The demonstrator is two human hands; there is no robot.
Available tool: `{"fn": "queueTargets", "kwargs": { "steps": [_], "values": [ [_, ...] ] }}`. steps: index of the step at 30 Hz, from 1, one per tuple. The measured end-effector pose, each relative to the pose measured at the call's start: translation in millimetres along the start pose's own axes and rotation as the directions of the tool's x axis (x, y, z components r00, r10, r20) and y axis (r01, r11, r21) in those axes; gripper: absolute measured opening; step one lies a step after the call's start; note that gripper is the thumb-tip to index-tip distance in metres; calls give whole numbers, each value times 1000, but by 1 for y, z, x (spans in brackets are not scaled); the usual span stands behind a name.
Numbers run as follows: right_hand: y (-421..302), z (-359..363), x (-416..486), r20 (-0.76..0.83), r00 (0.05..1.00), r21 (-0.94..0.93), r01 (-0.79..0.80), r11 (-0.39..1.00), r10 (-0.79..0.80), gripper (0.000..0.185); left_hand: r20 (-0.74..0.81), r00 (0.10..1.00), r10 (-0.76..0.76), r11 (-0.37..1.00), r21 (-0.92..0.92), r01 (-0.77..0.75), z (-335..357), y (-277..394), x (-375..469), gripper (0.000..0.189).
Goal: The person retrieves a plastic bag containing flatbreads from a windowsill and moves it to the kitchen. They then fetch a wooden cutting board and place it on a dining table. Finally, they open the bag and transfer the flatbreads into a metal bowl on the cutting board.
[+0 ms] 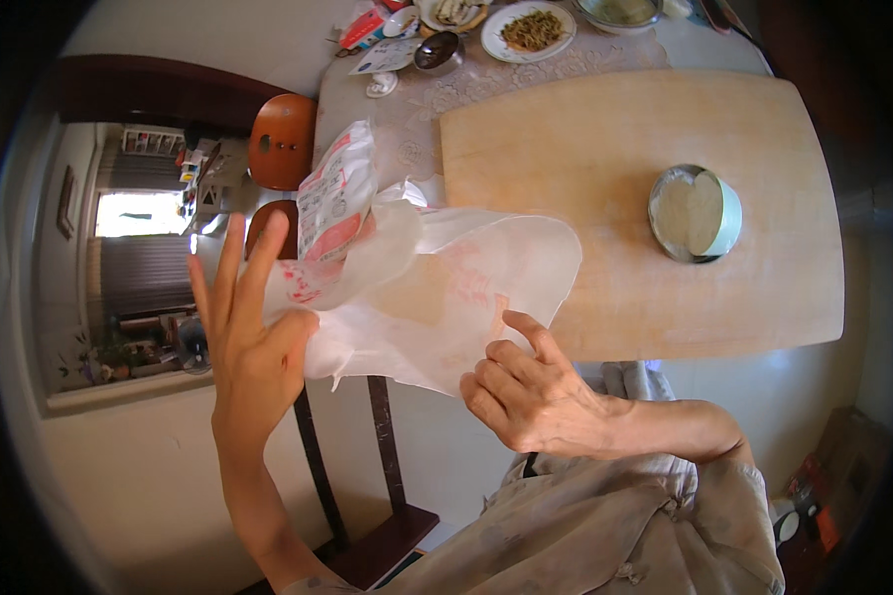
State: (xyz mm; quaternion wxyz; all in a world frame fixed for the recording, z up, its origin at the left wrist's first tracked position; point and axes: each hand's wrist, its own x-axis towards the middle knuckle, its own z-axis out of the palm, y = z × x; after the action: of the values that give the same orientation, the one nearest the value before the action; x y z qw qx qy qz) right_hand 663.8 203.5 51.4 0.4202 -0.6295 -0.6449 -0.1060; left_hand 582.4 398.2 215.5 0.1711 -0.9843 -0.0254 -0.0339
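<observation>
A white, partly see-through plastic bag with red print is stretched between my two hands. My left hand pinches its gathered left end between thumb and index finger, the other fingers raised. My right hand grips its lower right part, fingers curled. Just behind the bag stands a printed white and red package. On the wooden board, right of the bag, sits a round metal bowl of pale flour-like powder, with a light blue cup or scoop resting in it.
Along the table's back are a white plate of shredded food, a small metal bowl with dark contents and a larger bowl. A lace-patterned cloth covers the table. An orange-brown chair stands at its left side.
</observation>
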Motion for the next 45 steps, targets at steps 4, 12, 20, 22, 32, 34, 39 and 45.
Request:
{"fn": "queueTargets", "kwargs": {
  "steps": [4, 12, 20, 22, 32, 34, 39, 45],
  "values": [
    [-1, 4, -1, -84, 996, 32, -21, 999, 23, 17, 10, 999, 47, 999, 1, -47, 8, -9, -7, 17],
    [-8, 4, -12, -23, 1000, 51, -5, 999, 6, 18, -38, 999, -17, 995, 102, 21, 16, -19, 0, 11],
    [-17, 1, -24, 37, 998, 22, 48, 999, -49, 17, -199, 967, -158, 983, 61, 173, 17, -13, -10, 4],
    [-19, -1, -26, 45, 998, 23, 48, 999, -49, 18, -224, 957, -186, 978, 56, 203, 16, -10, -10, 5],
    [-20, -8, -24, 80, 997, 1, 1, 1000, -1, 11, -319, 898, -304, 946, 6, 323, 18, -13, -4, 10],
    [-20, -9, -23, 91, 996, 9, 0, 1000, -1, 11, -336, 885, -322, 942, -18, 336, 18, -15, -4, 10],
    [-18, -15, -17, 157, 987, -14, 28, 1000, -25, 10, -359, 850, -387, 921, -99, 377, 19, -16, -5, 12],
    [-21, -16, -12, 171, 984, 166, -74, 983, 45, 39, -369, 829, -419, 908, -190, 374, 18, -10, -3, 15]
  ]
}}
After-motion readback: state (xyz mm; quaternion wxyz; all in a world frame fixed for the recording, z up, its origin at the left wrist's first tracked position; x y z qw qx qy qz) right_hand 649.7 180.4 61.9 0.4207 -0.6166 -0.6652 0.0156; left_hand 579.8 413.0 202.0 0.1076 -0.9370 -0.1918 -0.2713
